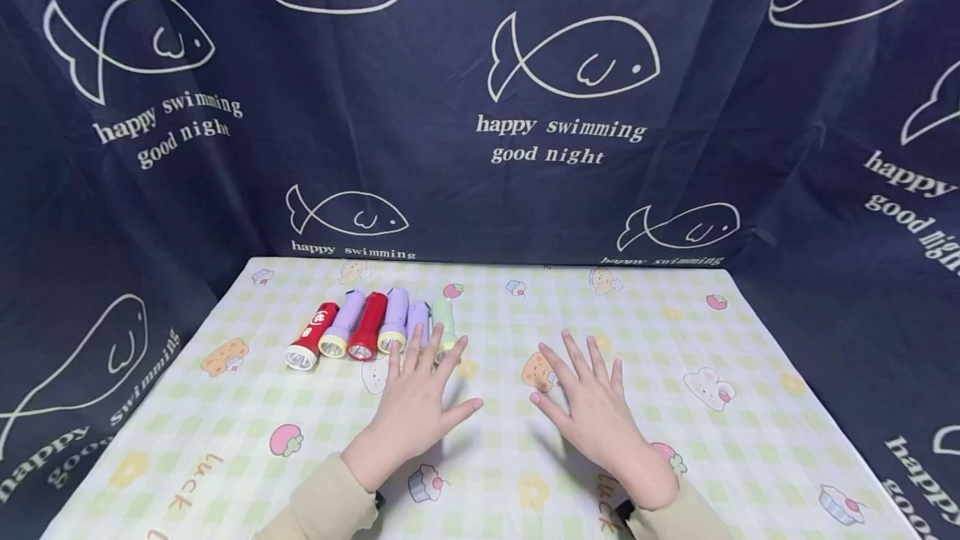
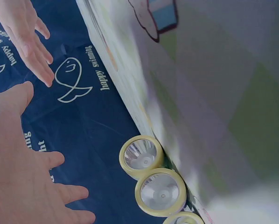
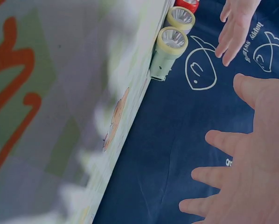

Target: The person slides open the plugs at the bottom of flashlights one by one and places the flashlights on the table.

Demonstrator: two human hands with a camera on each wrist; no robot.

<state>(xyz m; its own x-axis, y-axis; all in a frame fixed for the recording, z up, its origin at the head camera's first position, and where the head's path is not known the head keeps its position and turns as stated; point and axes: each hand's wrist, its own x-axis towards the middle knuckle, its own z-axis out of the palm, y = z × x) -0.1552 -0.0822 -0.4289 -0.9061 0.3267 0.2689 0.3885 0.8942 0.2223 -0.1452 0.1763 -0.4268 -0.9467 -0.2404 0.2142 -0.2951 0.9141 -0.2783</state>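
Note:
Several flashlights lie side by side at the left back of the table, lens ends toward me. From the left come a red one with a white rim [image 1: 313, 330], a purple one [image 1: 346, 319], a plain red one [image 1: 371, 319], two more purple ones [image 1: 396, 311] and a pale green one [image 1: 444, 315]. My left hand [image 1: 415, 407] hovers palm down with fingers spread, its fingertips overlapping the nearest flashlights in the head view. Both wrist views show a gap between hands and tabletop. My right hand [image 1: 596, 411], also spread and holding nothing, hovers right of centre.
A checked tablecloth [image 1: 495, 473] with printed cakes, strawberries and bunnies covers the table. Dark blue fabric [image 1: 450, 107] with white fish drawings hangs behind the table and along both sides. The table's back edge lies just behind the flashlights.

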